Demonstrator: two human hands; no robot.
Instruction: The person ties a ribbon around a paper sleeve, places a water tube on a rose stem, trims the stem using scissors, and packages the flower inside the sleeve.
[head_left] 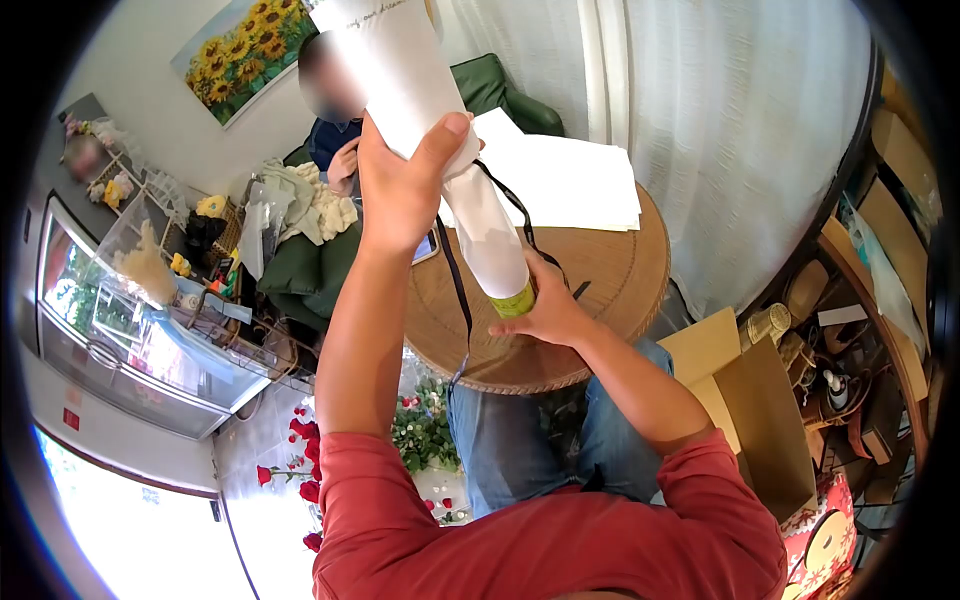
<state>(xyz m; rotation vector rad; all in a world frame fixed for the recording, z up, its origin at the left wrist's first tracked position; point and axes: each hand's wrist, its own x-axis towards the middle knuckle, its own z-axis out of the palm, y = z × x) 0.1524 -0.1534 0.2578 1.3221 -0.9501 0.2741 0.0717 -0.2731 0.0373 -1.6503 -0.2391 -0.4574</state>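
My left hand [405,185] is closed around the narrow waist of a white paper-wrapped bundle [410,70], raised and tilted over the table. Its upper part flares wide, carries a line of printed writing and runs out of view; what it contains is hidden. Black ribbon [463,300] hangs from the waist in loose tails. Below, the wrapping narrows to a yellow-green end [515,303], and my right hand [552,308] is closed around that end.
White paper sheets [575,180] lie on the round wooden table [620,290], with a phone [426,247] near its left edge. A person [335,140] sits on the green sofa [485,85]. Red roses [308,465] stand on the floor; an open cardboard box [765,415] is at right.
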